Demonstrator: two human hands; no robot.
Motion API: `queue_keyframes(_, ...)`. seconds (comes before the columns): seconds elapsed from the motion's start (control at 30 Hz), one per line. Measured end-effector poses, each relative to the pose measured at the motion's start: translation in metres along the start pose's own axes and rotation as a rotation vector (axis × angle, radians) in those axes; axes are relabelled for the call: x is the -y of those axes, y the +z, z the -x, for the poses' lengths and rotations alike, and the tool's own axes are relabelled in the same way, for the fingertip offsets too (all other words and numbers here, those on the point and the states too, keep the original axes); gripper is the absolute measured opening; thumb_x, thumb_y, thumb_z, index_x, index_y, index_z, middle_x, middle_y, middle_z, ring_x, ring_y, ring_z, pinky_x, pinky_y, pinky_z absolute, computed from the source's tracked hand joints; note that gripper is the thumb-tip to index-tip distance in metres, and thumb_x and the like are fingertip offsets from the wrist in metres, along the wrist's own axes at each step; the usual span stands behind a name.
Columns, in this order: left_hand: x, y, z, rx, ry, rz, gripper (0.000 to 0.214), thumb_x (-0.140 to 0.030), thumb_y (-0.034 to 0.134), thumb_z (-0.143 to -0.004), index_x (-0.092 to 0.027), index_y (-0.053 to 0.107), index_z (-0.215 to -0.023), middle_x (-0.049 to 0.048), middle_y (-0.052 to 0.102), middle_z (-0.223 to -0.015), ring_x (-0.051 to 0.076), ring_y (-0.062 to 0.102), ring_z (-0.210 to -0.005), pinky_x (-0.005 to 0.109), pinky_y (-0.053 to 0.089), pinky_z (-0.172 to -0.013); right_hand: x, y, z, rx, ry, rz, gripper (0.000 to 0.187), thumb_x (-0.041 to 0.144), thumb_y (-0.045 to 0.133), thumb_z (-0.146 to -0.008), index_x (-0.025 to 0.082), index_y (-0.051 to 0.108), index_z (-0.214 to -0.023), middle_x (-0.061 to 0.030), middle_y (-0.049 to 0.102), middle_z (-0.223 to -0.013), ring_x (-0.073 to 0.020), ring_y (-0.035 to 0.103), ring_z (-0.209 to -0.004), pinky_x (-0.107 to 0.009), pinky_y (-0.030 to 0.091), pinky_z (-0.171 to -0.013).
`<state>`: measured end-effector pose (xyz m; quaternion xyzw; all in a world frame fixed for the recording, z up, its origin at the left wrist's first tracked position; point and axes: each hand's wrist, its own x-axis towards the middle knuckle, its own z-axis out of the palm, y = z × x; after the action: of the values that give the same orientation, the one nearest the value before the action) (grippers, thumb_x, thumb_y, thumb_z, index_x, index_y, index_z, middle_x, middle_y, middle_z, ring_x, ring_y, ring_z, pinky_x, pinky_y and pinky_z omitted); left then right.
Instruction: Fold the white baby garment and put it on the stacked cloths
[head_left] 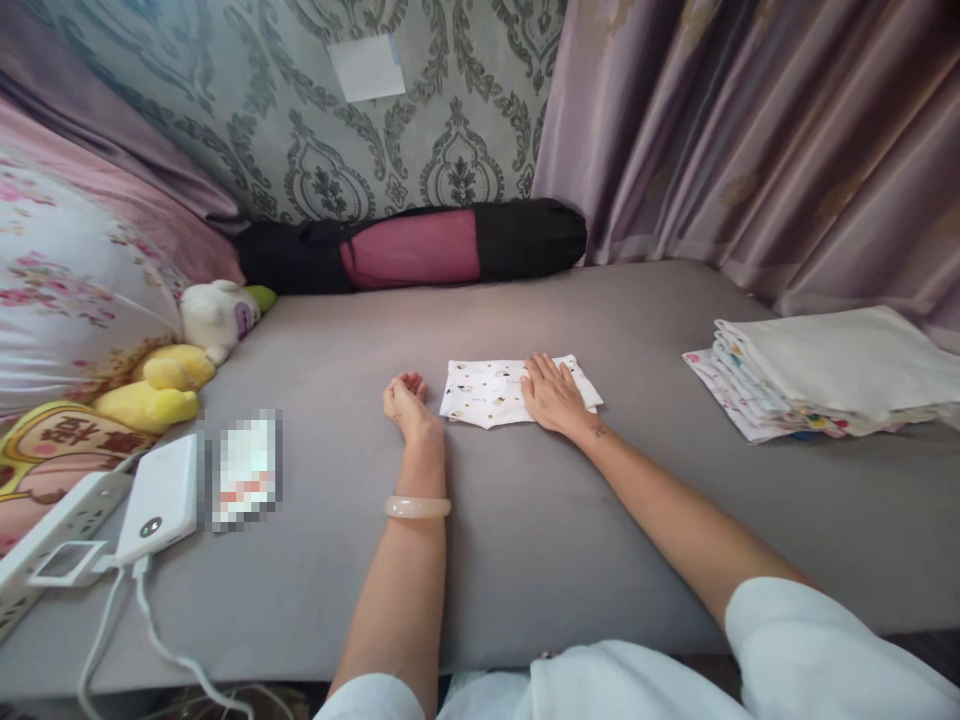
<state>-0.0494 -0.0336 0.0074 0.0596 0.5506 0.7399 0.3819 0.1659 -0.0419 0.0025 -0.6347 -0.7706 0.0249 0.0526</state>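
Observation:
A small folded white cloth with tiny prints (487, 393) lies on the grey bed sheet (525, 520) in the middle. My right hand (553, 394) rests flat on the cloth's right part, fingers stretched out. My left hand (405, 400) lies on the sheet just left of the cloth, fingers loosely curled, holding nothing that I can see. A pale bangle (418, 507) sits on my left forearm.
A stack of folded cloths (817, 375) lies at the right. A black and pink roll bag (412, 248) lies along the patterned wall. Plush toys (191, 350) and a floral pillow (67, 280) are at the left. A white power bank (161, 497) and power strip (52, 540) with cables sit near the left edge.

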Motion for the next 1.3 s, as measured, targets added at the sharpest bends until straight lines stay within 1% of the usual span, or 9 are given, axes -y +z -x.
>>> queue_keyframes(0.17,-0.001,0.000,0.001,-0.003,-0.005,-0.001,0.021,-0.026,0.036,-0.084,-0.014,0.047,-0.097,0.0074,0.057,-0.099,0.004,0.058,-0.079,0.018,0.047,-0.078,0.009,-0.007,-0.001,0.035,0.028,-0.041,0.056,0.034,0.020,-0.103,0.007,0.032,-0.150,-0.0109,0.023,-0.154,-0.0235,0.016,-0.144,-0.045,0.011,-0.118)
queue_keyframes(0.33,-0.001,0.000,0.000,-0.014,-0.012,0.005,0.020,-0.024,0.036,-0.082,-0.013,0.046,-0.096,0.0078,0.058,-0.098,0.004,0.057,-0.077,0.017,0.046,-0.075,0.032,-0.013,-0.002,-0.009,-0.006,-0.128,0.056,0.036,0.023,-0.103,0.008,0.030,-0.151,-0.0134,0.020,-0.155,-0.0266,0.015,-0.144,-0.050,0.015,-0.116)
queue_keyframes(0.4,-0.001,0.000,0.000,-0.014,-0.011,0.005,0.020,-0.024,0.037,-0.082,-0.013,0.046,-0.096,0.0079,0.058,-0.098,0.004,0.057,-0.076,0.018,0.047,-0.075,0.040,-0.013,-0.003,-0.019,-0.011,-0.149,0.056,0.038,0.024,-0.103,0.009,0.030,-0.151,-0.0138,0.020,-0.155,-0.0272,0.015,-0.144,-0.052,0.017,-0.115)
queue_keyframes(0.53,0.000,0.000,-0.002,-0.007,0.000,-0.012,0.022,-0.026,0.037,-0.081,-0.013,0.046,-0.097,0.0081,0.057,-0.097,0.005,0.057,-0.078,0.019,0.047,-0.076,0.045,-0.004,-0.004,-0.020,-0.023,-0.122,0.055,0.040,0.026,-0.103,0.009,0.034,-0.149,-0.0136,0.027,-0.153,-0.0272,0.020,-0.142,-0.054,0.014,-0.115)
queue_keyframes(0.7,0.003,-0.002,-0.003,0.011,0.014,-0.041,0.025,-0.029,0.038,-0.079,-0.015,0.045,-0.098,0.0076,0.057,-0.098,0.006,0.058,-0.082,0.020,0.047,-0.079,0.043,0.003,-0.004,-0.047,-0.033,-0.099,0.054,0.039,0.025,-0.103,0.009,0.035,-0.148,-0.0131,0.030,-0.151,-0.0267,0.021,-0.142,-0.054,0.014,-0.115)
queue_keyframes(0.87,0.002,-0.001,-0.003,0.006,0.010,-0.032,0.024,-0.028,0.038,-0.079,-0.015,0.045,-0.098,0.0068,0.057,-0.097,0.006,0.058,-0.082,0.021,0.046,-0.080,0.048,-0.003,-0.006,-0.030,-0.012,-0.097,0.054,0.037,0.026,-0.103,0.008,0.036,-0.147,-0.0142,0.029,-0.151,-0.0280,0.021,-0.141,-0.056,0.016,-0.114)
queue_keyframes(1.0,0.000,0.000,-0.002,-0.007,0.001,-0.003,0.022,-0.026,0.037,-0.080,-0.014,0.046,-0.096,0.0070,0.057,-0.096,0.006,0.058,-0.080,0.021,0.046,-0.078,0.060,-0.006,-0.007,-0.056,-0.071,-0.098,0.053,0.032,0.027,-0.102,0.007,0.035,-0.148,-0.0120,0.025,-0.153,-0.0252,0.017,-0.143,-0.053,0.011,-0.116)
queue_keyframes(1.13,-0.001,0.000,0.000,-0.013,-0.005,0.029,0.022,-0.026,0.038,-0.082,-0.013,0.048,-0.096,0.0076,0.059,-0.096,0.005,0.058,-0.078,0.019,0.047,-0.076,0.070,0.000,-0.008,-0.075,-0.123,-0.077,0.054,0.030,0.027,-0.101,0.004,0.035,-0.148,-0.0116,0.026,-0.153,-0.0233,0.017,-0.143,-0.047,0.008,-0.118)
queue_keyframes(1.3,-0.002,0.000,0.000,-0.023,-0.025,0.056,0.020,-0.023,0.040,-0.082,-0.012,0.049,-0.096,0.0075,0.060,-0.095,0.005,0.059,-0.075,0.018,0.046,-0.074,0.072,0.009,-0.009,-0.085,-0.116,-0.052,0.054,0.030,0.028,-0.101,0.004,0.038,-0.146,-0.0113,0.028,-0.153,-0.0237,0.018,-0.143,-0.046,0.009,-0.118)
